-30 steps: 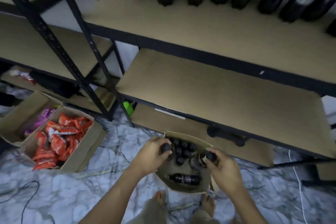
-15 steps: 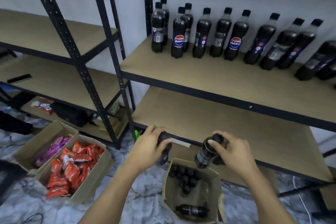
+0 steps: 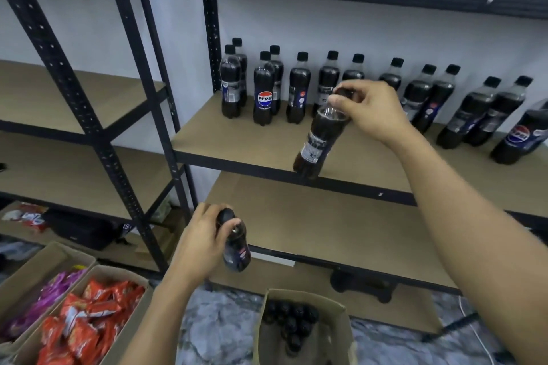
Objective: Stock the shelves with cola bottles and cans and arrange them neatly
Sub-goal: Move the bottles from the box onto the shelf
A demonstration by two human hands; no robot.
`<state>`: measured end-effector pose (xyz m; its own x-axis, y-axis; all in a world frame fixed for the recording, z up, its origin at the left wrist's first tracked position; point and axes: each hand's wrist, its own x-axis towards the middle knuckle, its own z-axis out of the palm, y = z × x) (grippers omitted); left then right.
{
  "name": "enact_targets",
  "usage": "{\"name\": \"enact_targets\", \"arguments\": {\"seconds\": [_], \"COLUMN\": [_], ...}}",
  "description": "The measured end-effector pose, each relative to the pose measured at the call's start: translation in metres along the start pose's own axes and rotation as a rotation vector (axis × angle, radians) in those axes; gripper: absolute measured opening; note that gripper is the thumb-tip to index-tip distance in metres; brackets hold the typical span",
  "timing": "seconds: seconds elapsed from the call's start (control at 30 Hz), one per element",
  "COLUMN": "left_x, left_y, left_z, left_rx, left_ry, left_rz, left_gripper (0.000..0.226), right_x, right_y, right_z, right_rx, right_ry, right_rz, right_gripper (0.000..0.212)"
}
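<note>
The right hand (image 3: 370, 111) pinches the black screw cap of a dark, smooth plastic cola bottle (image 3: 320, 139), thumb and fingers curled round its neck. The bottle hangs tilted below the fingers, its base over the black steel front edge of the tan, matte chipboard shelf (image 3: 225, 133). Beyond the fingertips a row of matching black-capped cola bottles (image 3: 299, 92) stands upright along the white wall, with bare board between that row and the shelf edge. The left hand (image 3: 201, 243) grips a second dark cola bottle (image 3: 235, 249) round cap and shoulder, in front of the lower chipboard shelf (image 3: 326, 225). Beneath both hands an open brown cardboard box (image 3: 336, 332) of capped bottles sits on the grey-veined marble floor (image 3: 216, 332). Left of the left hand's knuckles, glossy red snack packets (image 3: 89, 320) fill a cardboard box near the perforated black steel upright (image 3: 75, 95).
</note>
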<state>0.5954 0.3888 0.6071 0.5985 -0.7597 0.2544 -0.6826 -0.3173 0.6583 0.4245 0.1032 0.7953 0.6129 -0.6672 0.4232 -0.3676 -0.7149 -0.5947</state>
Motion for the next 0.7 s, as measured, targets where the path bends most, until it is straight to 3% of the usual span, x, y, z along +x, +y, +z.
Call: {"name": "enact_targets", "arguments": {"seconds": [0.3, 0.57, 0.7], "left_x": [0.018, 0.027, 0.034], "left_y": [-0.009, -0.014, -0.011], "left_z": [-0.006, -0.010, -0.010], "left_rx": [0.041, 0.031, 0.027], "left_ry": [-0.011, 0.013, 0.020], "left_rz": [-0.052, -0.075, -0.070], "left_gripper": [0.030, 0.025, 0.029], "right_x": [0.125, 0.166, 0.165], "right_y": [0.025, 0.053, 0.057], "right_z": [0.023, 0.031, 0.039], "right_rx": [-0.115, -0.206, -0.127], "right_ry": [-0.099, -0.095, -0.086], "right_rz": [0.129, 0.314, 0.303], "right_gripper": [0.050, 0.038, 0.049]}}
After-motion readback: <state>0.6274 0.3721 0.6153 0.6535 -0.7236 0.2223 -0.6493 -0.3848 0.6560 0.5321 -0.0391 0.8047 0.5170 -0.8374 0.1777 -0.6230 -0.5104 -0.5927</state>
